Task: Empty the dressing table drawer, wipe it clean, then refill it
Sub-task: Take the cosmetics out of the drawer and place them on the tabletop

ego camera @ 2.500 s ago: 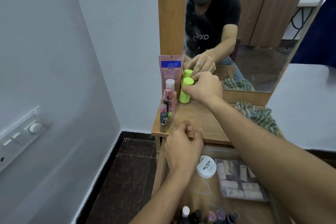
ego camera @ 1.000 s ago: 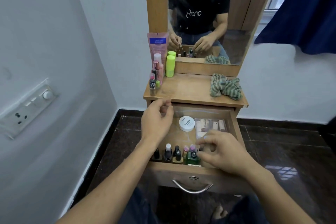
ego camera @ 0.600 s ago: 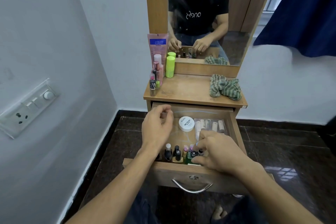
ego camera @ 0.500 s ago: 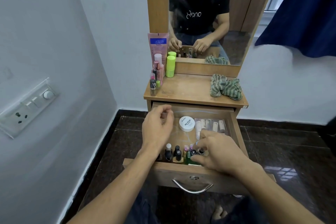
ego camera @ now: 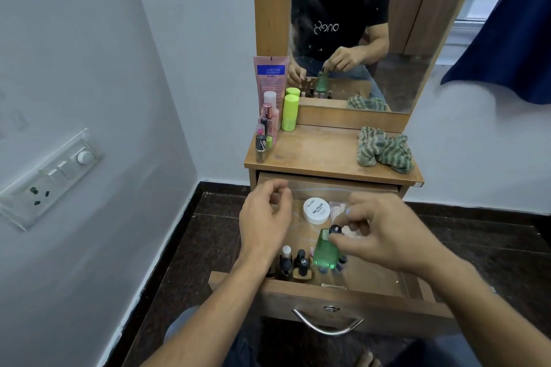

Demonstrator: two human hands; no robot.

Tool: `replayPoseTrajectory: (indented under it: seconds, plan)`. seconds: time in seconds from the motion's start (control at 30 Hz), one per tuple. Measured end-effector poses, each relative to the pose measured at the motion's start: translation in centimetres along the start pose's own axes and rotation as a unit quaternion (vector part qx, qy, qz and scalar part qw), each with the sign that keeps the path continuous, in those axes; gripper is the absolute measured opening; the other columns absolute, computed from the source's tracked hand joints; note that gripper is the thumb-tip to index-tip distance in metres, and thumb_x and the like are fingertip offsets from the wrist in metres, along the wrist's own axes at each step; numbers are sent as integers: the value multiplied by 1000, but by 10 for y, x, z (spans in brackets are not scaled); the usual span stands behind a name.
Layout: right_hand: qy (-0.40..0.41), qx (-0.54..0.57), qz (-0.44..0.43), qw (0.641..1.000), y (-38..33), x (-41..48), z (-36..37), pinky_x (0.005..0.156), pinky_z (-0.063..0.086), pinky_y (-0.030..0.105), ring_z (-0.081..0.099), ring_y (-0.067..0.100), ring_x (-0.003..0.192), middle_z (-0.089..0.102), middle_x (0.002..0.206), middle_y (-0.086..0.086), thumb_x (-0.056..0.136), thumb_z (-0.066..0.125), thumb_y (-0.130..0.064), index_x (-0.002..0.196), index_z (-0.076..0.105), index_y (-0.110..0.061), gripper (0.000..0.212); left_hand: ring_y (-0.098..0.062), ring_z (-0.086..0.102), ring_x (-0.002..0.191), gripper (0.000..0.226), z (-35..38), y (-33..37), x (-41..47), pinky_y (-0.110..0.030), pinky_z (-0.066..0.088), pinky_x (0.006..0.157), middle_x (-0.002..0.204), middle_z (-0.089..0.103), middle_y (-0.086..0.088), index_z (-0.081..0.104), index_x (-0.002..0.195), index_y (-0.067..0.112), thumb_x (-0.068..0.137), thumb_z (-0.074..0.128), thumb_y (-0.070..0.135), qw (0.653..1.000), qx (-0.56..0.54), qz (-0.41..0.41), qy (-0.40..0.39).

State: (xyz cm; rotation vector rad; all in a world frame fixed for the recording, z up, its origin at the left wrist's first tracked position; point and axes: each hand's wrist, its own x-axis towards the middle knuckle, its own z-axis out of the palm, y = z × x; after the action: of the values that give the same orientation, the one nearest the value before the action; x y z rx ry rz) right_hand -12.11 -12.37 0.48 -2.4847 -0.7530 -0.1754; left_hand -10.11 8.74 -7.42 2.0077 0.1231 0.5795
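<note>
cloth (ego camera: 384, 149) R on tabletop (ego camera: 316, 152), bottles (ego camera: 268, 125) L, prob. touching

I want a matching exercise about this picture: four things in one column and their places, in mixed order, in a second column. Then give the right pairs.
1. green bottle
2. white jar
3. striped cloth
4. pink tube

A. on the right of the table top
B. inside the open drawer
C. pinched by the right hand
D. upright before the mirror frame

Pairs: 1-C, 2-B, 3-A, 4-D
</note>
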Motion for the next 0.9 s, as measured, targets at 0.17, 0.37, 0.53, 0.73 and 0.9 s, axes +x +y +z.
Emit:
replayPoseTrajectory:
  seconds: [0.17, 0.37, 0.53, 0.73, 0.9]
  plan:
    - [61, 37, -24, 997, -12, 44, -32, 56, 52, 27, 63, 9, 60, 66, 65, -9, 72, 85, -25, 73, 80, -23, 5, -4, 65, 85, 16, 3, 0, 3, -32, 57, 74, 94, 70, 14, 71, 110, 26, 96, 63, 29, 1000, -5, -15, 7]
    - [135, 4, 18, 991, -8, 127, -35, 62, 48, 21, 63, 7, 61, 69, 63, -9, 73, 82, -35, 69, 76, -24, 14, -5, 62, 69, 15, 12, 13, 28, -30, 53, 71, 87, 70, 13, 71, 106, 32, 94, 62, 30, 999, -13, -24, 27]
    - [160, -39, 44, 985, 6, 189, -27, 66, 56, 39, 64, 19, 68, 71, 71, -2, 75, 76, -38, 76, 78, -18, 20, -4, 64, 75, 17, 23, 22, 51, -31, 53, 76, 97, 71, 16, 69, 107, 31, 94, 59, 33, 999, 3, -29, 36]
    - [132, -67, 95, 984, 29, 237, -9, 66, 54, 32, 66, 20, 74, 72, 73, 0, 79, 73, -37, 80, 78, -22, 16, -19, 67, 99, 36, 40, 29, 73, -37, 49, 96, 123, 69, 9, 66, 129, 24, 95, 57, 34, 998, 47, -29, 13]
    - [108, -75, 93, 987, 33, 254, 4, 64, 48, 29, 65, 22, 72, 70, 71, 2, 82, 74, -33, 80, 78, -18, 16, -23, 63, 113, 37, 52, 32, 86, -32, 43, 87, 128, 68, 3, 65, 129, 22, 94, 57, 32, 996, 81, -41, 1]
